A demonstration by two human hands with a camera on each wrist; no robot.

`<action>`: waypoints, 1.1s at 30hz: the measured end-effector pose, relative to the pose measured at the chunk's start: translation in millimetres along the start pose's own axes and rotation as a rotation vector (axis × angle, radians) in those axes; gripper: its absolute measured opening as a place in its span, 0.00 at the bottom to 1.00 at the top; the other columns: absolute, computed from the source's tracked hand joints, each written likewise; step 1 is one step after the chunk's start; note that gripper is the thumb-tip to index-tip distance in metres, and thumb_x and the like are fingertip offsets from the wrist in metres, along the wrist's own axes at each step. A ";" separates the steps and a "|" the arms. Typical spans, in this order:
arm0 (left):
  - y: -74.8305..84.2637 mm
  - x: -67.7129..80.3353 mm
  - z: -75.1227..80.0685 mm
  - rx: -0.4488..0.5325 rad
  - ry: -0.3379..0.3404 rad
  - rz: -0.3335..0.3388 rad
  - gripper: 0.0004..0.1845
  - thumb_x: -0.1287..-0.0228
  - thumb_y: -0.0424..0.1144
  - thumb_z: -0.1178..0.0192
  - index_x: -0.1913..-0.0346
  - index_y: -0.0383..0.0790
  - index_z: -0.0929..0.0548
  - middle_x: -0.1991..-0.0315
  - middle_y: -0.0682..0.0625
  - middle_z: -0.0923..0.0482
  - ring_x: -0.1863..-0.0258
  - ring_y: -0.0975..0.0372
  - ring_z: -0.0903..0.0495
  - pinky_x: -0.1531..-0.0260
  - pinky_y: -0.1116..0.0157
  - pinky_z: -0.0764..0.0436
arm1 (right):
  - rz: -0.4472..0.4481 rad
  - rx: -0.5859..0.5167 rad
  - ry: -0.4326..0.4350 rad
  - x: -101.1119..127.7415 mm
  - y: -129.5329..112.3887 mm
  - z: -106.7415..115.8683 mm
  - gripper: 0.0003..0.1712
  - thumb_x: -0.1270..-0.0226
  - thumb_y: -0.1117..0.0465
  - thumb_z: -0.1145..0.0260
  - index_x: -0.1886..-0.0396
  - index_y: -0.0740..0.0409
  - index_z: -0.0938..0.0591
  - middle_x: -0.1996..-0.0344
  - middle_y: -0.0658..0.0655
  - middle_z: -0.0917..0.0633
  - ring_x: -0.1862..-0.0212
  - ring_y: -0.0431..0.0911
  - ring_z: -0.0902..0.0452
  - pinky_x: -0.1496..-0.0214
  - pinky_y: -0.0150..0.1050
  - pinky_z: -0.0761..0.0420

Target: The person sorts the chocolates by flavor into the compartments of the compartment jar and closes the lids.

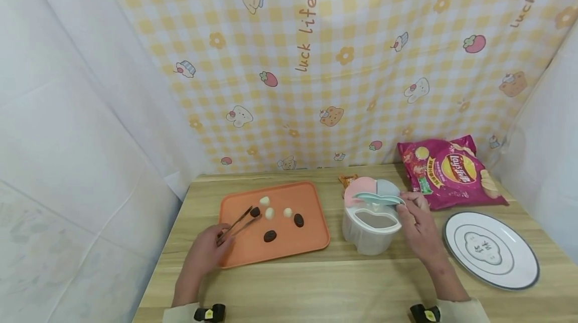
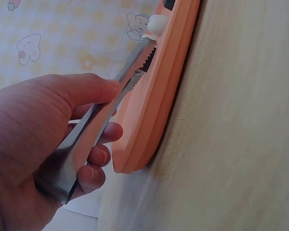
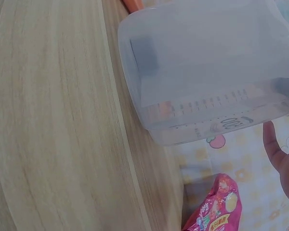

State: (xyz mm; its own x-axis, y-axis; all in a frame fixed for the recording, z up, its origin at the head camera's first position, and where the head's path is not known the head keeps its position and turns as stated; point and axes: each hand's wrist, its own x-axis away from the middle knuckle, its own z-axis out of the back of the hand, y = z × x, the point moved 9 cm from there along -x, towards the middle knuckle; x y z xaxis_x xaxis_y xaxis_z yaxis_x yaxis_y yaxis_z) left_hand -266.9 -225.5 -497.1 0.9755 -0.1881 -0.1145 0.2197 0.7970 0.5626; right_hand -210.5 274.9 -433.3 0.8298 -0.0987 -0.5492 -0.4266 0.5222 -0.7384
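Wooden table (image 1: 316, 283): left hand (image 1: 205, 255) grips serrated metal tongs (image 1: 237, 223) over orange tray (image 1: 316, 230).

A wooden table (image 1: 316, 283) stands before a yellow-and-white checked backdrop cloth (image 1: 343, 62) printed with bears, strawberries, flowers and the words "luck life". At the table's far right lies a magenta Lay's crisp bag (image 1: 451, 171), flat, its lower edge near a white oval plate (image 1: 519, 263) with a dark rim and a grey cloud-shaped mark at its centre. The plate sits at the right edge of the table, apart from the bag. A small orange packet (image 1: 346, 179) lies towards the back of the table. Plain white panels (image 1: 67, 162) close off both sides.
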 end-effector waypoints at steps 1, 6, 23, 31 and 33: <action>0.1 0.0 -0.3 -0.001 0.003 -0.001 0.15 0.31 0.34 0.32 0.45 0.30 0.15 0.76 0.53 0.30 0.79 0.63 0.35 0.76 0.64 0.32 | 0.003 0.001 0.002 0.2 -0.1 0.1 0.15 0.21 0.72 0.44 0.44 0.71 0.15 0.46 0.54 0.28 0.40 0.36 0.39 0.41 0.22 0.40; 1.0 0.8 -0.9 -0.018 0.031 -0.011 0.12 0.31 0.34 0.32 0.49 0.32 0.14 0.71 0.53 0.24 0.74 0.63 0.30 0.72 0.61 0.27 | 0.015 -0.010 0.011 0.3 -0.3 0.6 0.15 0.22 0.74 0.45 0.45 0.72 0.15 0.46 0.54 0.27 0.40 0.36 0.39 0.40 0.23 0.41; 4.4 3.7 0.9 -0.016 0.073 -0.055 0.09 0.29 0.34 0.34 0.51 0.33 0.14 0.73 0.54 0.26 0.76 0.63 0.31 0.75 0.63 0.29 | 0.027 -0.035 0.011 -0.1 -0.5 -0.3 0.15 0.22 0.75 0.45 0.46 0.74 0.16 0.47 0.50 0.28 0.41 0.36 0.39 0.42 0.24 0.40; 16.1 8.6 15.0 0.004 0.094 -0.087 0.09 0.27 0.34 0.35 0.49 0.33 0.14 0.72 0.55 0.27 0.77 0.64 0.31 0.77 0.64 0.29 | 0.025 -0.031 0.011 -0.1 0.0 -0.6 0.15 0.22 0.74 0.46 0.46 0.73 0.16 0.46 0.52 0.28 0.40 0.36 0.39 0.41 0.24 0.40; 24.6 10.6 21.4 0.005 0.125 -0.127 0.09 0.28 0.34 0.35 0.49 0.34 0.14 0.72 0.56 0.27 0.77 0.66 0.31 0.77 0.65 0.29 | 0.022 -0.025 0.010 0.0 0.2 -0.2 0.15 0.21 0.74 0.46 0.46 0.73 0.15 0.46 0.53 0.28 0.41 0.36 0.39 0.41 0.24 0.40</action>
State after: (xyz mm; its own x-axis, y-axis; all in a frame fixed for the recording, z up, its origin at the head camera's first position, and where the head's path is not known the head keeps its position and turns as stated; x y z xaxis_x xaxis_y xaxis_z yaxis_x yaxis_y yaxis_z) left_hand -251.4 -220.1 -466.9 0.9342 -0.2142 -0.2854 0.3415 0.7684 0.5411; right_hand -210.6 274.8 -433.5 0.8164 -0.0959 -0.5695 -0.4541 0.5027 -0.7356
